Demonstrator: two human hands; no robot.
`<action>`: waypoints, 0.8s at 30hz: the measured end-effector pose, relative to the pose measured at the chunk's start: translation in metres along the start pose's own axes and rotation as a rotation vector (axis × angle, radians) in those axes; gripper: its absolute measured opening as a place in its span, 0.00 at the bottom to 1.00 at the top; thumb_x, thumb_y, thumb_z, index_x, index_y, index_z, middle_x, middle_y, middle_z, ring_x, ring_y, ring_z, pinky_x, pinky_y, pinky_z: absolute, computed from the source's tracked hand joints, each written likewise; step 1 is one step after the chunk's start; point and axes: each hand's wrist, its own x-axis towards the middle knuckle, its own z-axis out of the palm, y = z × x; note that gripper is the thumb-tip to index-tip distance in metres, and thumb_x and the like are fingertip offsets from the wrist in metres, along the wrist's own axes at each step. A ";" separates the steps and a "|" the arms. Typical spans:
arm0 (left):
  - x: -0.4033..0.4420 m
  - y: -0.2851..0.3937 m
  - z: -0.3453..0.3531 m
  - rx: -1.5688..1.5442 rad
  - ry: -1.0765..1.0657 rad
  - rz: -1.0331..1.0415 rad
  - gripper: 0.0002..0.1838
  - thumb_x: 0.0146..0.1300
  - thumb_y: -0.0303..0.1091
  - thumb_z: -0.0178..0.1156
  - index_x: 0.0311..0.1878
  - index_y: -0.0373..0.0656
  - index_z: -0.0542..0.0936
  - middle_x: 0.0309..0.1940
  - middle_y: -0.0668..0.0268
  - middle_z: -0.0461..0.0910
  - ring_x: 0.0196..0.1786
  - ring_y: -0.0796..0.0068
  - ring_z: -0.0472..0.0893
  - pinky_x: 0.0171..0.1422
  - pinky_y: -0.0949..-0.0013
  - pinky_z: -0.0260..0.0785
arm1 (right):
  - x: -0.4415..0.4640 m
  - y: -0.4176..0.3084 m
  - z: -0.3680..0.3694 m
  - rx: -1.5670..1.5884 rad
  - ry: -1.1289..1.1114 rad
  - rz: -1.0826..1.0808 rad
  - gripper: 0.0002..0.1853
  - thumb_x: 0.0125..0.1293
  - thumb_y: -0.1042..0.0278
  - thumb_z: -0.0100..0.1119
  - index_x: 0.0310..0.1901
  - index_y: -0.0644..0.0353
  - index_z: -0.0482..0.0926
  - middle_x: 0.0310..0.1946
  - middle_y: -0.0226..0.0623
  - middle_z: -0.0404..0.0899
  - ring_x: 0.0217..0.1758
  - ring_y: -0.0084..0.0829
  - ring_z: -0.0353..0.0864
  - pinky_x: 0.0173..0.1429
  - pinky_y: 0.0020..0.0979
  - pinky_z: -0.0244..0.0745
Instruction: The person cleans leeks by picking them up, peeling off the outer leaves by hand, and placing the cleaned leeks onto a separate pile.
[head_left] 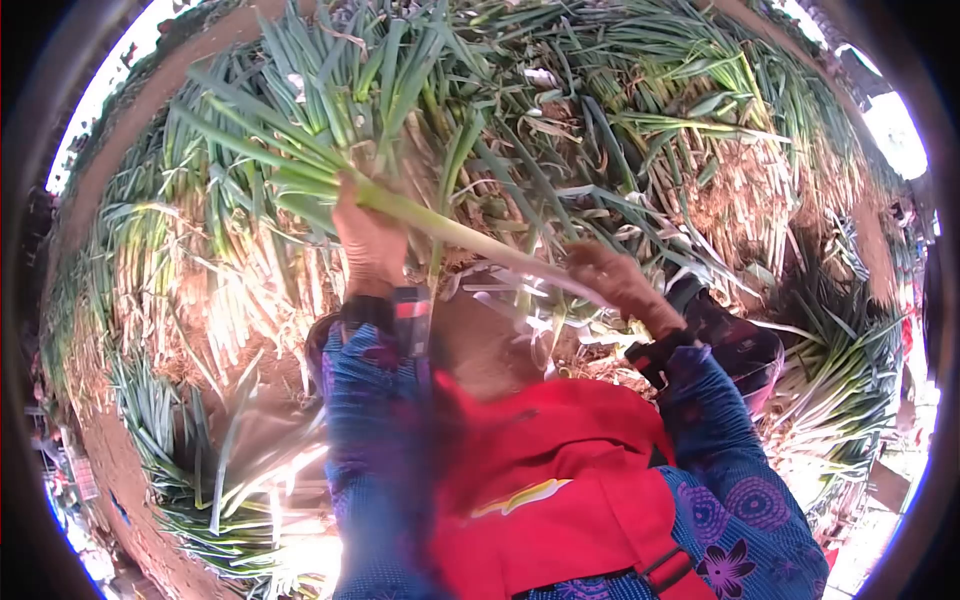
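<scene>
My left hand point(370, 235) is closed round the green upper part of a long green onion point(470, 238), just below where its leaves fan out to the upper left. The pale stalk slants down to the right. Near its white lower end is my right hand point(612, 280), slightly blurred, with its fingers bent at the stalk; whether they grip it is unclear. Loose leaves and stripped pieces point(535, 325) lie beneath the stalk.
Large heaps of green onions surround me: one at the left point(230, 290), one at the upper right point(740, 190), and more at the lower right point(840, 380) and lower left point(200, 520). Brown ground point(120, 490) shows at the left edge.
</scene>
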 end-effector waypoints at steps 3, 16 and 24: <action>-0.019 -0.002 0.021 0.007 -0.034 -0.079 0.23 0.71 0.50 0.50 0.47 0.35 0.73 0.31 0.63 0.69 0.36 0.67 0.74 0.44 0.62 0.70 | -0.001 -0.026 0.035 0.106 -0.189 -0.009 0.25 0.68 0.62 0.59 0.63 0.62 0.69 0.50 0.39 0.79 0.51 0.26 0.77 0.55 0.29 0.73; -0.037 -0.029 0.035 0.168 -0.173 -0.209 0.26 0.73 0.54 0.44 0.54 0.36 0.69 0.42 0.57 0.75 0.45 0.59 0.77 0.53 0.52 0.71 | 0.052 -0.114 0.065 -0.347 0.064 -0.320 0.15 0.62 0.66 0.56 0.46 0.67 0.78 0.35 0.48 0.81 0.39 0.34 0.81 0.46 0.35 0.74; -0.027 -0.043 0.017 0.135 -0.173 -0.138 0.24 0.73 0.51 0.48 0.53 0.35 0.71 0.42 0.57 0.75 0.43 0.63 0.76 0.52 0.60 0.70 | 0.059 -0.125 0.079 -0.508 0.080 -0.392 0.17 0.54 0.68 0.57 0.45 0.66 0.78 0.30 0.54 0.80 0.36 0.52 0.81 0.41 0.41 0.74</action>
